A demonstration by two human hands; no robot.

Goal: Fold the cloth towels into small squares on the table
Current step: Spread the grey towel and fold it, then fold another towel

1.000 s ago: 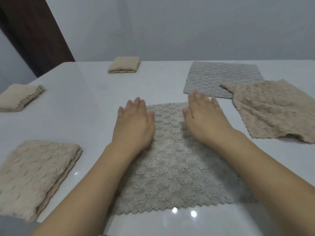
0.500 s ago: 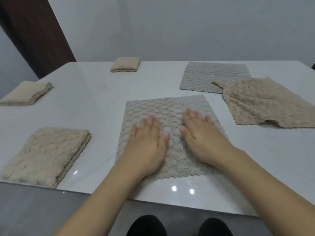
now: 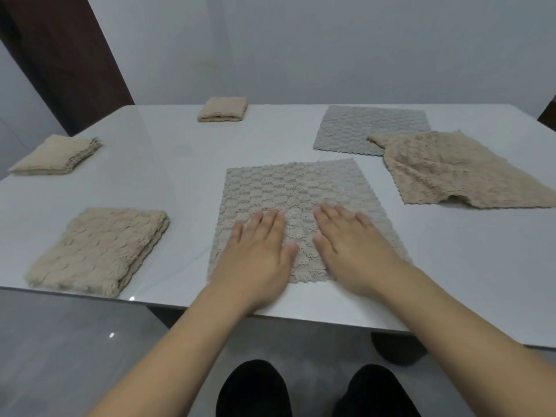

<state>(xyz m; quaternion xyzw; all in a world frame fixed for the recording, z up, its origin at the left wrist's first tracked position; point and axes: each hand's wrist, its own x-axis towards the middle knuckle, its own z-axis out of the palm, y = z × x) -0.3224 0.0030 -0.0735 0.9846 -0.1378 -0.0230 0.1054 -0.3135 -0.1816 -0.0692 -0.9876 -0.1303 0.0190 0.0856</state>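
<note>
Head view: both palms are laid flat, fingers straight, on the near half of the spread grey-beige towel; nothing is gripped, the left hand and the right hand being only pressed onto the pile side by side with a narrow strip of cloth left between them. The towel is spread in a single layer at the middle of the white table, and its near hem is brought close to the table's front edge. A slip is judged the main risk: the tabletop looks glossy, so the whole cloth could be dragged toward the person and its hem pulled over the edge if the palms are drawn back with weight on them. A skewed fold could also be caused if the corners are lifted unevenly. Bare table is left to either side and beyond the far hem, enough for a fold away from the body. To the left a folded beige towel lies near, two more folded beige towels farther off. To the right an unfolded beige towel overlaps a flat grey towel, both apart from the working cloth.
</note>
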